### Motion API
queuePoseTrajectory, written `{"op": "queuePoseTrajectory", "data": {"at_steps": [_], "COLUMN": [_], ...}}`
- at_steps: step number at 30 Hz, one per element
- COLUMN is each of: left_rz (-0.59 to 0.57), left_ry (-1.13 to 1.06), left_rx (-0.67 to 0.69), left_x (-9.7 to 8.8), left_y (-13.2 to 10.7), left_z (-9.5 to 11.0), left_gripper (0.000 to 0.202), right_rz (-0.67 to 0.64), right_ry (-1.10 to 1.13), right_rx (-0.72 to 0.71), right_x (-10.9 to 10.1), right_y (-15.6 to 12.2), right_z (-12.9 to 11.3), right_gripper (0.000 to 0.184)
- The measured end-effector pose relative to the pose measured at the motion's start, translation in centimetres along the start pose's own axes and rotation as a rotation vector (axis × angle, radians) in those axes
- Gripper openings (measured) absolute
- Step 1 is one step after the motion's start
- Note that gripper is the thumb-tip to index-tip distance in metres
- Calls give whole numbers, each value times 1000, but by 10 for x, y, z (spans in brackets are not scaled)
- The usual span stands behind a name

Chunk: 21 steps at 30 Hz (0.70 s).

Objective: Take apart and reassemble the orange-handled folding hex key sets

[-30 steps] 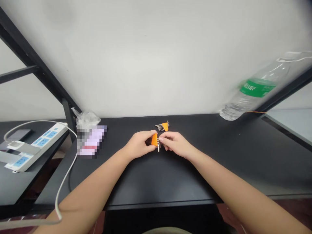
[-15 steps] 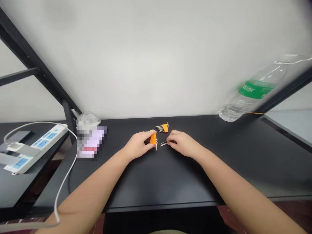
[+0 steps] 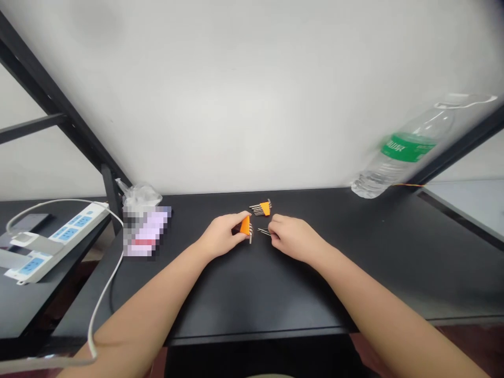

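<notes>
Between thumb and fingers, my left hand (image 3: 222, 234) grips an orange hex key holder (image 3: 245, 226). Bent ends of several hex keys (image 3: 251, 233) stick out on its right side. My right hand (image 3: 293, 235) is closed, with thin metal hex keys (image 3: 264, 231) poking out leftward from its fingertips; their exact number is hard to tell. Just beyond the hands, a second orange holder (image 3: 265, 208) filled with several hex keys lies on the black desk (image 3: 260, 294). The keys' ends inside my right fingers are hidden.
A large clear bottle (image 3: 405, 147) with a green label stands at the back right. On the left are a crumpled plastic bag (image 3: 142, 197), a blurred-out flat item (image 3: 149, 231), a white power strip (image 3: 59, 241) and a pale cable (image 3: 103, 294) crossing near my left forearm.
The hex keys at my right fingertips have changed angle, now pointing more up and left. My left hand keeps its grip on the orange holder. The view has shifted slightly.
</notes>
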<state>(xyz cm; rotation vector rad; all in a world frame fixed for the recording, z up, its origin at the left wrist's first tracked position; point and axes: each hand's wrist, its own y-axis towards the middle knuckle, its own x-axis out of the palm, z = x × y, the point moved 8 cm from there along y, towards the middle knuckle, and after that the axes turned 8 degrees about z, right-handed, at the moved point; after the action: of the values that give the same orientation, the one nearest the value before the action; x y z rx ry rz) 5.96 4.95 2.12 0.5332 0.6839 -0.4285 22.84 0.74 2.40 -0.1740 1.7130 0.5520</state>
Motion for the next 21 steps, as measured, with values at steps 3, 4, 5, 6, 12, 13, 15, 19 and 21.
{"op": "queuePoseTrajectory", "data": {"at_steps": [3, 4, 5, 6, 12, 13, 15, 19, 21], "left_rz": [0, -3, -5, -5, -1, -3, -8, -10, -12], "left_ry": [10, 15, 20, 21, 20, 20, 20, 36, 37], "left_rx": [10, 12, 14, 14, 18, 18, 16, 10, 6], "left_x": [-1, 0, 0, 0, 0, 0, 0, 0, 0], "left_y": [0, 0, 0, 0, -1, -1, -1, -1, -1], "left_z": [2, 3, 3, 4, 7, 7, 7, 7, 6], "left_gripper": [50, 49, 49, 48, 44, 42, 39, 40, 42], "right_rz": [58, 77, 98, 123, 241, 252, 266, 254, 229], "right_ry": [169, 237, 297, 346, 441, 432, 399, 328, 300], "right_rx": [43, 47, 44, 40, -39, -50, -65, -89, -92], "right_x": [-5, -7, -8, -10, -18, -19, -19, -19, -19], "right_y": [3, 3, 4, 5, 6, 5, 4, -1, -2], "right_z": [2, 2, 1, 1, -4, -4, -4, -6, -8], "right_gripper": [9, 9, 10, 11, 17, 17, 19, 24, 25]}}
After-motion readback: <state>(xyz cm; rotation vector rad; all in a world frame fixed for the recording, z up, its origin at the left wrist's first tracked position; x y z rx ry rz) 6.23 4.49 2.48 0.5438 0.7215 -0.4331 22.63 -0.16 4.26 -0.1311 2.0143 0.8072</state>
